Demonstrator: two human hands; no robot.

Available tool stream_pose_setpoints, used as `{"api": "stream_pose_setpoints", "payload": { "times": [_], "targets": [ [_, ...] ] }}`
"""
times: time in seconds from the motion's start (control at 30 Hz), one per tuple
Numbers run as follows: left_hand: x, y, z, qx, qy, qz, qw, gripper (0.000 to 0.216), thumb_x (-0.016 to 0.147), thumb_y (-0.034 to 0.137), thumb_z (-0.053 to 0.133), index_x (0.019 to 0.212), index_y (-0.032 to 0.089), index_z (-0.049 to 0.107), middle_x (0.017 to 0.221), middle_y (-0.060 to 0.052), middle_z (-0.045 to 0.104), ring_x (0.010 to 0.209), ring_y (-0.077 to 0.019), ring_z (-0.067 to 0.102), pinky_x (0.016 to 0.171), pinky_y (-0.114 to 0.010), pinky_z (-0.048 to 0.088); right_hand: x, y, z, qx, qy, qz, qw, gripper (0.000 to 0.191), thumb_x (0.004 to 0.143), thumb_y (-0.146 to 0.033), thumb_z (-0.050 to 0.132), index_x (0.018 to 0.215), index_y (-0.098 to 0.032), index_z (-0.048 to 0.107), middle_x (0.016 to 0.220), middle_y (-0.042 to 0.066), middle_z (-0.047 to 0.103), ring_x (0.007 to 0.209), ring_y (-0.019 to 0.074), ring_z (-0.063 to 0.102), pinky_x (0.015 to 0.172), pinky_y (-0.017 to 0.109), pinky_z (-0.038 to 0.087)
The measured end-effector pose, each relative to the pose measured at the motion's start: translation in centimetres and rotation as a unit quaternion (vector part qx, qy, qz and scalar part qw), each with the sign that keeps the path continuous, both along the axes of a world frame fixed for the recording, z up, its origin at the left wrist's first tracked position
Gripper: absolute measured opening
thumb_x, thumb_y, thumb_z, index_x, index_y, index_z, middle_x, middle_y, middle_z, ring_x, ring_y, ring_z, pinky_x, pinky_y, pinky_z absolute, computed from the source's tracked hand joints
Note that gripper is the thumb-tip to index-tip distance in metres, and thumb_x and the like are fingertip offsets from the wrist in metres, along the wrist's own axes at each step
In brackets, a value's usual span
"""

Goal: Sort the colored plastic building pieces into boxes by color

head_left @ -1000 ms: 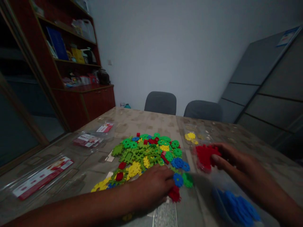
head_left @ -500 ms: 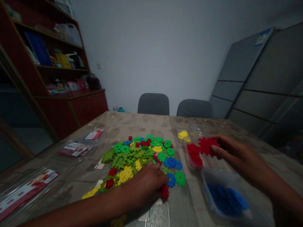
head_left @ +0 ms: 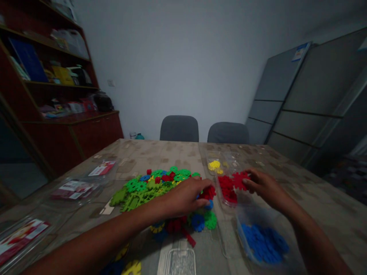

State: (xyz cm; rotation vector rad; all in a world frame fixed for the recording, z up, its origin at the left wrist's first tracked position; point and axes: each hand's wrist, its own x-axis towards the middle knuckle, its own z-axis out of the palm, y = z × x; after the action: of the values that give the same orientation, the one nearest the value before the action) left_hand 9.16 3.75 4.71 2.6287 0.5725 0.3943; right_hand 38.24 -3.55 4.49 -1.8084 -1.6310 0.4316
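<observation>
My left hand (head_left: pixel 189 195) is lifted over the right side of a pile of plastic building pieces. Its fingers are closed on a red piece (head_left: pixel 210 191) with a toothed edge; whether there is more than one is unclear. My right hand (head_left: pixel 265 190) pinches a flat red toothed piece (head_left: pixel 239 180) above the right side of a clear box (head_left: pixel 229 205) that holds more red pieces (head_left: pixel 226 187). The pile shows green gear discs (head_left: pixel 134 185), olive interlocking pieces (head_left: pixel 137 201) and blue discs (head_left: pixel 197 222), partly covered by my left forearm.
A clear tub with blue pieces (head_left: pixel 262 242) stands near my right forearm. Farther back, yellow pieces (head_left: pixel 214 165) lie in a clear box. Clear packs with printed labels (head_left: pixel 75 187) lie on the left. Two grey chairs (head_left: pixel 179 128) stand behind the table.
My left hand has risen from the pile's near edge and moved right, toward the red box, with red in its fingers. My right hand keeps its red piece above the box. The view has shifted.
</observation>
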Motion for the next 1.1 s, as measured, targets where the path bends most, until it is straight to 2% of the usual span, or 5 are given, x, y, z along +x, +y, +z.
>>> {"api": "stream_pose_setpoints", "payload": {
  "times": [0.2,0.37,0.57,0.83,1.1],
  "targets": [
    [1.2,0.9,0.3,0.004,-0.010,-0.028,1.000,0.033,0.091,0.016,0.070,0.122,0.022,0.064,0.112,-0.007,0.072,0.105,-0.0268,0.064,0.094,-0.039,0.050,-1.2,3.4,-1.4,-0.053,-0.002,0.019,0.998,0.012,0.080,-0.023,0.057,0.088,-0.020,0.065,0.061,-0.001,0.066,0.058,0.0171,0.063,0.056,0.026,0.047],
    [4.4,2.2,0.6,0.025,-0.064,-0.068,0.995,0.036,0.090,0.012,0.068,0.124,0.024,0.064,0.123,-0.007,0.071,0.116,-0.0273,0.062,0.103,-0.042,0.046,-0.8,4.8,-1.2,-0.048,-0.025,-0.022,0.998,0.023,0.077,-0.009,0.056,0.093,-0.019,0.069,0.067,0.001,0.070,0.055,0.0145,0.063,0.056,0.024,0.046],
    [8.4,2.6,-0.4,0.038,-0.022,-0.061,0.997,0.057,0.087,0.017,0.075,0.138,0.016,0.050,0.117,-0.012,0.073,0.105,-0.0270,0.068,0.088,-0.036,0.052,0.0,1.8,-0.3,-0.063,-0.026,-0.021,0.997,0.030,0.082,-0.018,0.047,0.099,-0.019,0.071,0.077,0.004,0.074,0.059,0.0162,0.069,0.051,0.024,0.048],
    [12.0,2.7,-2.0,0.046,0.033,-0.107,0.993,0.021,0.092,0.017,0.070,0.113,0.018,0.071,0.110,-0.011,0.078,0.100,-0.0292,0.072,0.079,-0.034,0.053,0.8,-0.6,0.7,-0.024,-0.034,-0.049,0.998,0.042,0.084,-0.042,0.046,0.105,-0.016,0.072,0.083,0.010,0.076,0.064,0.0229,0.072,0.055,0.032,0.052],
    [6.5,3.1,-0.4,0.008,-0.042,-0.093,0.995,0.024,0.095,0.009,0.060,0.114,0.017,0.073,0.111,-0.007,0.079,0.099,-0.0199,0.072,0.087,-0.029,0.052,-2.3,-2.1,2.9,0.025,-0.088,0.023,0.996,0.036,0.090,-0.043,0.049,0.105,-0.021,0.074,0.086,0.008,0.080,0.073,0.0264,0.074,0.068,0.037,0.055]
  ]
}}
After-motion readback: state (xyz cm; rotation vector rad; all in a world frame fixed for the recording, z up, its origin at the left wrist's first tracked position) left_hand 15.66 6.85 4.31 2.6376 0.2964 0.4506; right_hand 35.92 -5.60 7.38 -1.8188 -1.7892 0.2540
